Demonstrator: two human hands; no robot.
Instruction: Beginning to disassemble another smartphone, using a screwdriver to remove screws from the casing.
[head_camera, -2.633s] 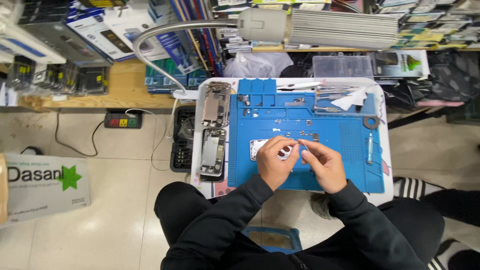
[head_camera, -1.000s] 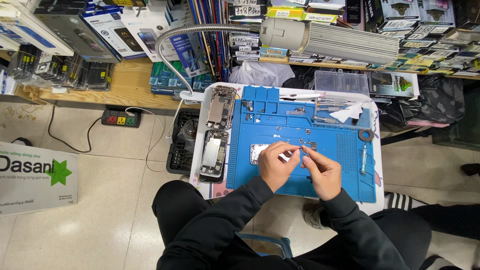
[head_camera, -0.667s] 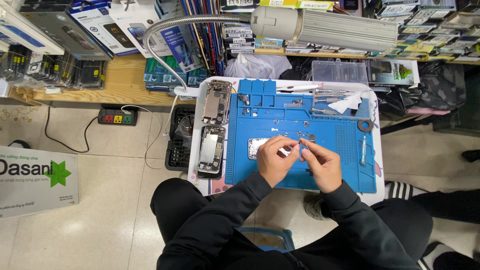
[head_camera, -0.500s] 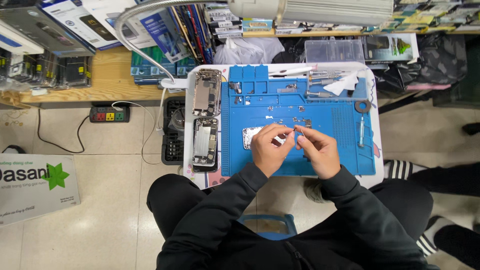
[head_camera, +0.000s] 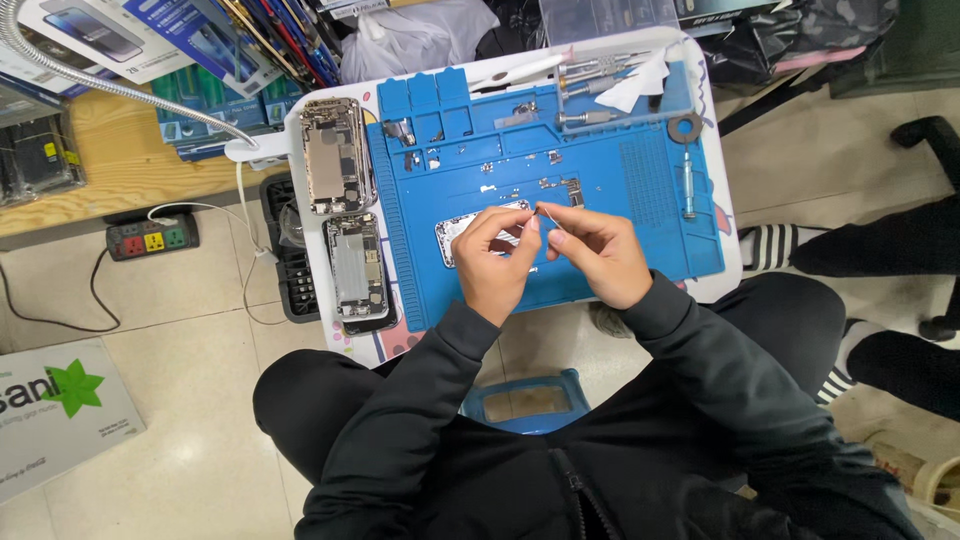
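The left hand (head_camera: 497, 262) and right hand (head_camera: 592, 250) are both pinching a tiny pale part (head_camera: 541, 214) between their fingertips, just above the blue mat (head_camera: 640, 190). It seems wise to hold it low over the mat, so a dropped piece stays near.

Two opened phones (head_camera: 345, 225) lie left of the mat (head_camera: 640, 190) (one behind the other); both hands (head_camera: 545, 255) meet over its near half.
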